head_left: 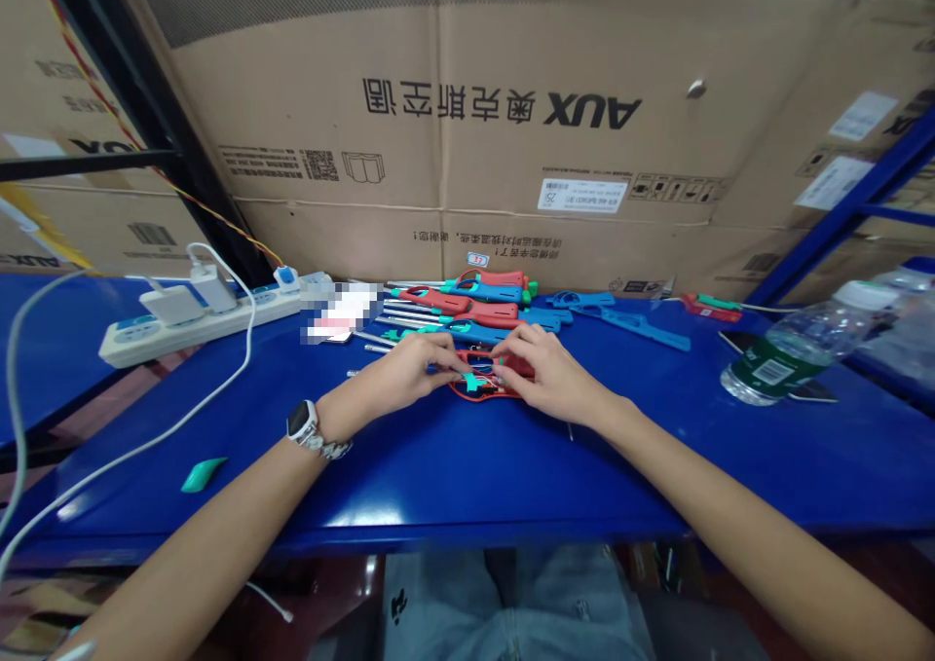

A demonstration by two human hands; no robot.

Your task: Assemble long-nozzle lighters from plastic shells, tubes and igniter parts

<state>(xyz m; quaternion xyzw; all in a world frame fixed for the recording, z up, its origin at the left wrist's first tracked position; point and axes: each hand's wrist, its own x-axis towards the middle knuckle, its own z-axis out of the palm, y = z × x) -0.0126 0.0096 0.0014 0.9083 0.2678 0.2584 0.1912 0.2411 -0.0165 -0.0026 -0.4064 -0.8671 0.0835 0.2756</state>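
On the blue table in front of me lies an open red lighter casing (474, 396), with a green trigger piece (473, 383) and a thin pale wire inside it. My left hand (409, 367) is closed in a pinch at the casing's left end, its fingertips on the green trigger piece. From the other side, my right hand (549, 374) grips the casing, thumb and index finger close together over its inner parts and covering its right end. Just behind both hands is a pile of long-necked lighters (491, 312) with red and blue handles and metal tubes pointing left.
Blue casing halves (635, 325) lie right of the pile. Farther right are a red-and-green piece (710, 305) and a water bottle (793, 342) by a dark phone. A power strip (121, 346) with white cables and a loose green piece (203, 474) are left. Cardboard boxes (497, 18) stand behind.
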